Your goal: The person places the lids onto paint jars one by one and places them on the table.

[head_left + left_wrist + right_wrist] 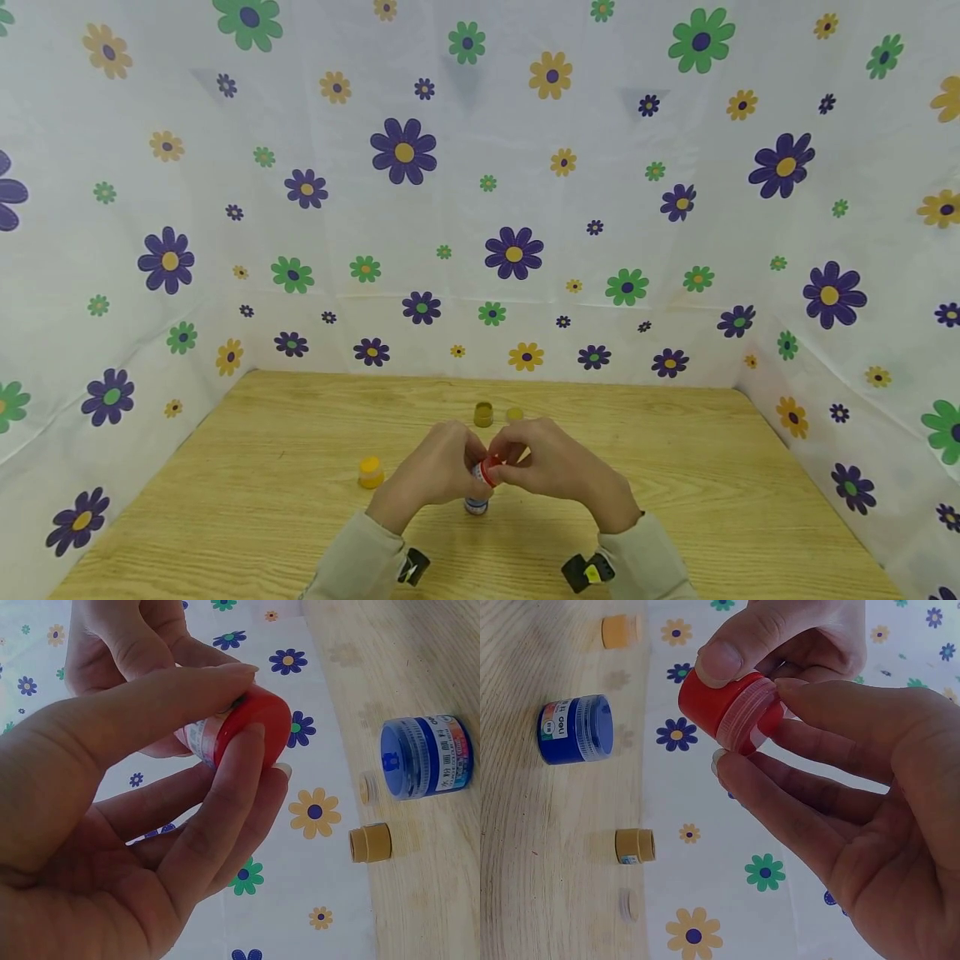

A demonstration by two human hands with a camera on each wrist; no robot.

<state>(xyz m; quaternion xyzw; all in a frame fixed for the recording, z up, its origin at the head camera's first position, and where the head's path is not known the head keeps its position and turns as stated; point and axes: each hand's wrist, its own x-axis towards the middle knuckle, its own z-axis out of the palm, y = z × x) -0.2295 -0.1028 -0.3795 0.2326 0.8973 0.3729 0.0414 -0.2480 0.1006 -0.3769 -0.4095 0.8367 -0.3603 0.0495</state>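
Observation:
Both hands meet over the table around a small red paint jar (pixel 705 703), which is tilted. My left hand (pixel 442 464) grips the red body with fingers and thumb around its base. The fingers and thumb of my right hand (pixel 546 460) pinch the clear ribbed lid (pixel 744 714), which sits on the jar's mouth. Part of the jar's label shows in the left wrist view; fingers cover much of the rest. Just below the hands in the head view stands a blue paint jar (pixel 476 506) with a clear ribbed lid on it.
Farther back stands a small ochre jar (pixel 483 415), its mouth uncovered, with a loose lid (pixel 514 414) beside it. An orange-yellow jar (pixel 371 472) stands left of the left hand. Flower-patterned sheeting (pixel 465 217) encloses the wooden table (pixel 300 517) at the back and sides.

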